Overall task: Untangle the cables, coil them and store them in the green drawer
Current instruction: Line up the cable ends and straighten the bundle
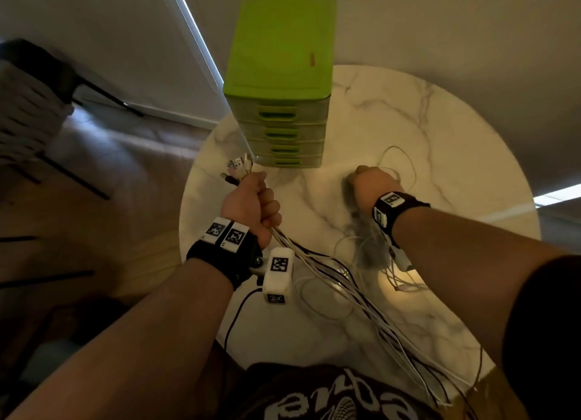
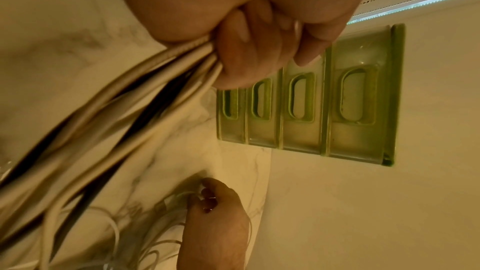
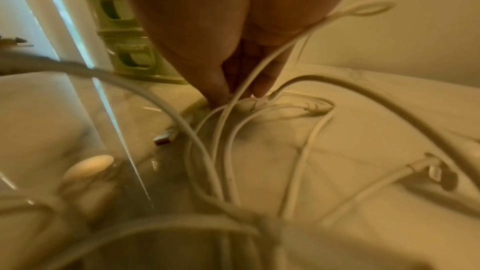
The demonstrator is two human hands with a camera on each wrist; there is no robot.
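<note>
My left hand (image 1: 251, 199) grips a bundle of white and black cables (image 1: 345, 287) in a fist. Their plug ends (image 1: 239, 168) stick out above the fist, close to the foot of the green drawer unit (image 1: 279, 73). The bundle (image 2: 130, 100) trails from the curled fingers (image 2: 254, 48) down across the table and over its near edge. All the drawers (image 2: 337, 100) are closed. My right hand (image 1: 367, 183) reaches down to the tabletop, right of the unit. Its fingertips (image 3: 218, 98) pinch a thin white cable (image 3: 233, 130) among loose loops.
The round marble table (image 1: 440, 136) carries more loose white cables. A USB plug (image 3: 166, 138) lies left of my right hand and a small connector (image 3: 436, 171) to its right. A chair (image 1: 28, 105) stands on the floor at the far left.
</note>
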